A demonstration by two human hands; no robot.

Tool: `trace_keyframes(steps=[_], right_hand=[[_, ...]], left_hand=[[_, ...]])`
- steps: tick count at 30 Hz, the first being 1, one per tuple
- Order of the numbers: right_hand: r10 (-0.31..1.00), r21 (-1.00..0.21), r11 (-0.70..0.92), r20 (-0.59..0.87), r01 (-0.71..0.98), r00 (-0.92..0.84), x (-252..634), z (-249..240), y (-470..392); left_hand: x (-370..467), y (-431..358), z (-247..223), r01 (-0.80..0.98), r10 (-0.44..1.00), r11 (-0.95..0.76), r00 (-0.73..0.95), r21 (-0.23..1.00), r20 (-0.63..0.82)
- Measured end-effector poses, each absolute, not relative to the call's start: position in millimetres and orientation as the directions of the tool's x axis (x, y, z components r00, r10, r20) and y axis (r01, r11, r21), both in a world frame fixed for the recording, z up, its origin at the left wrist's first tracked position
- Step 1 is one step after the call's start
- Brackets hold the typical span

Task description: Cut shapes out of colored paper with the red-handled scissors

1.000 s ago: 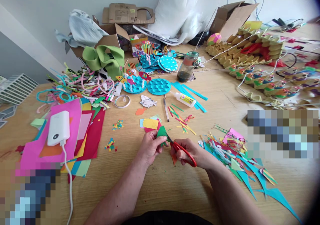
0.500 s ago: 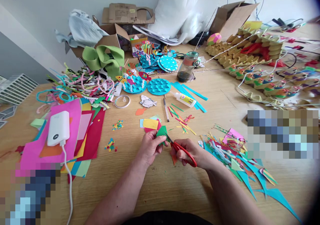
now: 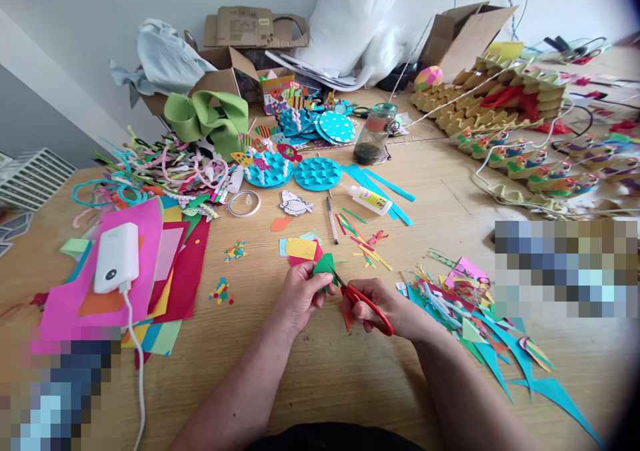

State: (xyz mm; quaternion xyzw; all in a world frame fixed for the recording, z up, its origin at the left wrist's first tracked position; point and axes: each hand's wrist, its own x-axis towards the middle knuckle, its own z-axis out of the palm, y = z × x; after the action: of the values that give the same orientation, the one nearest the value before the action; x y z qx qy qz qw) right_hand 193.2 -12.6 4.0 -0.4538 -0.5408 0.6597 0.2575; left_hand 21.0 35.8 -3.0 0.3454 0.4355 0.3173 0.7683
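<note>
Pinched in my left hand (image 3: 301, 294) is a small piece of green paper (image 3: 325, 264), held above the table. My right hand (image 3: 376, 304) is closed round the red handles of a pair of scissors (image 3: 357, 297), whose dark blades meet the right edge of the green paper. A small orange paper piece (image 3: 347, 319) shows beneath the right hand. Just beyond the hands lie yellow paper (image 3: 301, 248) and red paper (image 3: 305, 261). Thin coloured paper strips (image 3: 367, 241) are scattered to the right of a pen (image 3: 332, 221).
Paper scraps (image 3: 470, 304) cover the right side. Coloured sheets and a white power bank (image 3: 117, 257) with a cable lie left. Further back are a glue bottle (image 3: 369, 199), a tape roll (image 3: 245, 203), blue discs (image 3: 318, 173), a glass jar (image 3: 377, 134) and egg cartons (image 3: 500, 97).
The scissor blades and the green paper have shifted very slightly against each other at the paper's right edge. Both hands stay almost in place.
</note>
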Motion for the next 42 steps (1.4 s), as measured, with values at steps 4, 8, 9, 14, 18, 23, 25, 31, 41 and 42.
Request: trace_keyframes(steps=[4,8,9,14,18,23,25,31,41,42], right_hand=[[0.831,-0.945,-0.289,-0.328,0.154,-0.449,193.1,4.2,-12.5],[0.830,-0.942,-0.299,-0.335,0.151,-0.446,193.2,4.1,-12.4],[0.830,-0.942,-0.300,-0.335,0.150,-0.446,193.3,4.0,-12.4],[0.830,-0.945,-0.295,-0.326,0.140,-0.452,193.5,3.0,-12.4],[0.830,-0.947,-0.292,-0.322,0.138,-0.455,192.7,3.6,-12.2],[0.832,-0.946,-0.292,-0.325,0.144,-0.450,192.1,5.6,-11.9],[0.832,-0.945,-0.294,-0.327,0.143,-0.448,192.3,5.5,-11.8],[0.834,-0.951,-0.289,-0.306,0.109,-0.458,193.3,3.0,-12.1],[0.832,-0.951,-0.295,-0.303,0.094,-0.465,193.2,3.3,-12.4],[0.831,-0.951,-0.293,-0.302,0.094,-0.468,193.1,3.3,-12.5]], left_hand=[[20.5,35.7,-6.0,-0.200,0.789,0.560,0.426,0.804,-0.443],[20.2,35.8,-7.6,-0.212,0.792,0.558,0.424,0.802,-0.439],[20.3,35.8,-7.6,-0.210,0.791,0.559,0.424,0.802,-0.441],[20.7,35.8,-6.1,-0.193,0.786,0.562,0.428,0.804,-0.446],[20.7,35.6,-6.1,-0.190,0.786,0.561,0.428,0.806,-0.446],[20.4,35.0,-5.3,-0.193,0.783,0.563,0.436,0.804,-0.444],[20.5,34.8,-3.6,-0.186,0.776,0.575,0.434,0.797,-0.458],[21.5,34.6,-1.5,-0.210,0.779,0.586,0.413,0.783,-0.472],[21.7,33.4,-2.2,-0.246,0.796,0.577,0.384,0.779,-0.468],[21.7,33.5,-2.2,-0.241,0.796,0.577,0.382,0.780,-0.470]])
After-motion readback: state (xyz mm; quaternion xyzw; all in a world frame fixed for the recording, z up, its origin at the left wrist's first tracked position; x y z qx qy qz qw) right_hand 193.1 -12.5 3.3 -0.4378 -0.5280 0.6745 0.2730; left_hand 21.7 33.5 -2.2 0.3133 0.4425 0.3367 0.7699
